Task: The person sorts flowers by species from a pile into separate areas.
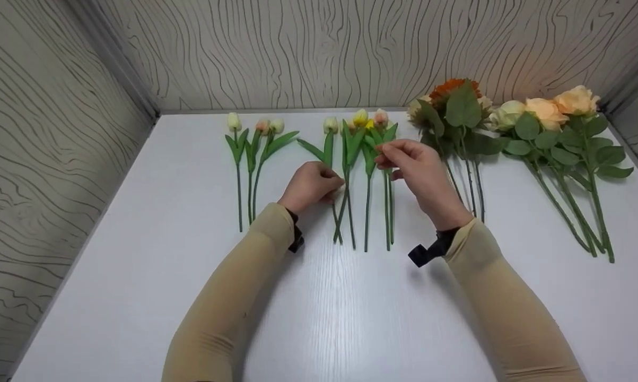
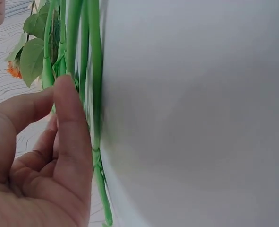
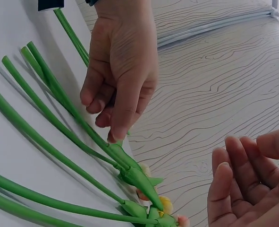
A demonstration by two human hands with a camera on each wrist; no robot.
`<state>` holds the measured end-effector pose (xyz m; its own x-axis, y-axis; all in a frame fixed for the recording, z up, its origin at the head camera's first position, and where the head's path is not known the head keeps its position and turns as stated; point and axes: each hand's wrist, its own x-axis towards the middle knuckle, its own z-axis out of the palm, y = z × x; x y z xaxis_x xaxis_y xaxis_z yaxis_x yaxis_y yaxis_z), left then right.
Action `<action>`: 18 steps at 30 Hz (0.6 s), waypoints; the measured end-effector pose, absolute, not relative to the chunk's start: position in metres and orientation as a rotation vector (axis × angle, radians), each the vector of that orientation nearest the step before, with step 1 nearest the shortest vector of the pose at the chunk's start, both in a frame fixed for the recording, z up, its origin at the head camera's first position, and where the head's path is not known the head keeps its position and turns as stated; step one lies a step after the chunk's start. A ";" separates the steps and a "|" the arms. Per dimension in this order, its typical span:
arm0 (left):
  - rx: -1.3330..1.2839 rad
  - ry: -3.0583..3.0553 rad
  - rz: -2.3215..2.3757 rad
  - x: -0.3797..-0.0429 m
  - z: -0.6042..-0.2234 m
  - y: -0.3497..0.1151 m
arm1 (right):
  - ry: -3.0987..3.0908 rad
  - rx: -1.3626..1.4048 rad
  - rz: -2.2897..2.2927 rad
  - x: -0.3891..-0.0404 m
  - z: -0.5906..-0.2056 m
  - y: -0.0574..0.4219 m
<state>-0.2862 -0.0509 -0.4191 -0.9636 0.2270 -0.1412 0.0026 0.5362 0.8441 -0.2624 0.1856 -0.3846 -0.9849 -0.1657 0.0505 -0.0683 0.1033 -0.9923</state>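
Observation:
Several tulips with green leaves lie side by side in the middle of the table, among them a white tulip and a yellow tulip. My left hand is low over their stems, thumb and index tips pinching a green tulip stem just below its leaves. Some stems cross beneath that hand. My right hand hovers beside the pink tulip and its leaves. Its fingers are loosely bent in the right wrist view, with nothing between them.
Three more tulips lie apart on the left. Behind my right hand are a bunch with an orange flower and peach roses with long stems. A patterned wall closes off the white table's back.

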 end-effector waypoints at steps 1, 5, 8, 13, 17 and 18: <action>0.178 2.568 1.388 -0.286 -0.419 -0.056 | 2.289 -0.255 -2.012 -0.263 -0.387 0.184; 0.072 2.698 1.315 -0.284 -0.420 -0.087 | 2.350 -0.307 -1.845 -0.263 -0.396 0.174; -0.041 2.770 1.255 -0.283 -0.419 -0.121 | 2.402 -0.353 -1.703 -0.260 -0.402 0.164; -0.214 2.854 1.158 -0.275 -0.416 -0.180 | 2.520 -0.473 -1.476 -0.249 -0.410 0.146; -0.296 2.872 1.053 -0.267 -0.417 -0.209 | 2.589 -0.607 -1.314 -0.237 -0.414 0.132; -0.306 2.867 1.029 -0.265 -0.417 -0.213 | 2.603 -0.642 -1.277 -0.235 -0.415 0.128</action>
